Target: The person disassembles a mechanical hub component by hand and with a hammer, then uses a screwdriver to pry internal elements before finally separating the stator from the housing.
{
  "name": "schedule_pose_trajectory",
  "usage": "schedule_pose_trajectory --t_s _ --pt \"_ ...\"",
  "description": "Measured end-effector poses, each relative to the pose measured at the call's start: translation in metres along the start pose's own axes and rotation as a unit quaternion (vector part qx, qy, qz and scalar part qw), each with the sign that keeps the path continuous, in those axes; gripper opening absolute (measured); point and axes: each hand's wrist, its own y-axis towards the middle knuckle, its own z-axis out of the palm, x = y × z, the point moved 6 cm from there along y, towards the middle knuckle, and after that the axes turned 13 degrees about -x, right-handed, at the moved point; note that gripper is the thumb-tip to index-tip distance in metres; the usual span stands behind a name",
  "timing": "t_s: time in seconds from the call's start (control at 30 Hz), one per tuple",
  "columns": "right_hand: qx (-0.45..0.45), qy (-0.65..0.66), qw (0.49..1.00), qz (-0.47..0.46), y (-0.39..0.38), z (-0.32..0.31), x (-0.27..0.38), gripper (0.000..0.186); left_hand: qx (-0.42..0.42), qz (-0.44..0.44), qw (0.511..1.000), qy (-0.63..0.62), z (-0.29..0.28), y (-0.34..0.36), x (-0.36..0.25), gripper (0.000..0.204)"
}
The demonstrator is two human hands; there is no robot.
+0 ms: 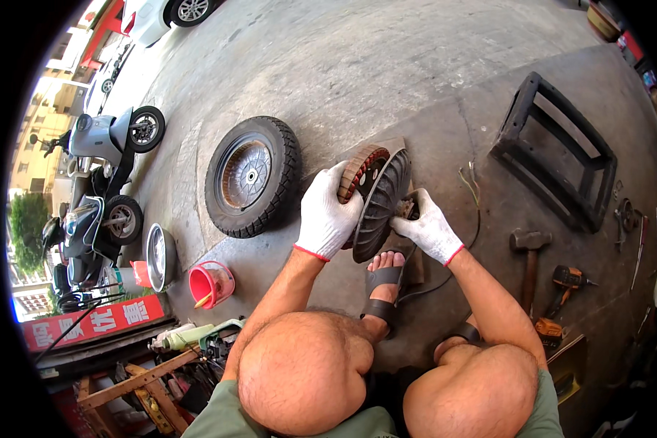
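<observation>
- Two hands on the motor (382,203): our left hand (328,213) curls its fingers round the copper-wound ring (363,169), our right hand (427,228) closes its own on the hub end (409,210).
- We hold it tilted, twelve o'clock from our knees (303,359).
- One loose grip, and it could drop onto the sandalled foot (385,277) at its six o'clock.

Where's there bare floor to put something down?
The biggest patch is the floor beyond the wheel and frame, reaching toward the white car. A smaller one lies between the cable, frame and hammer. It's crowded by the hammer and drill, around the bucket and basin, and where the left hand and right hand hold the round part.
</observation>
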Motion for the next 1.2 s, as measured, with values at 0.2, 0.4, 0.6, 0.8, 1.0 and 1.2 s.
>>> schedule_pose_trajectory --t_s 0.2,0.4,0.6,0.8,1.0,1.2 --pt "-0.050 -0.053 0.997 -0.041 -0.012 -0.015 0.008 0.057 0.000 0.005 1.000 -0.013 0.001 0.001 -0.009 0.046" --pt "-0.083 -0.030 0.995 -0.042 -0.025 -0.022 0.006 0.056 0.017 0.002 1.000 -0.016 0.004 0.001 -0.015 0.045" --pt "-0.094 -0.045 0.991 -0.078 -0.035 -0.034 0.005 0.061 0.005 0.031 0.999 -0.042 0.007 0.000 -0.026 0.045" --pt "-0.005 0.233 0.970 0.063 -0.048 -0.027 -0.028 0.079 0.027 -0.005 0.999 -0.036 0.011 -0.004 -0.027 0.047" --pt "0.087 0.389 0.889 0.225 -0.090 -0.008 -0.045 0.047 0.000 0.022 1.000 -0.005 0.007 0.002 -0.023 0.048" --pt "-0.010 0.046 0.999 0.013 -0.067 -0.044 -0.032 0.035 0.036 -0.066 0.995 -0.071 0.008 0.000 -0.005 0.048"
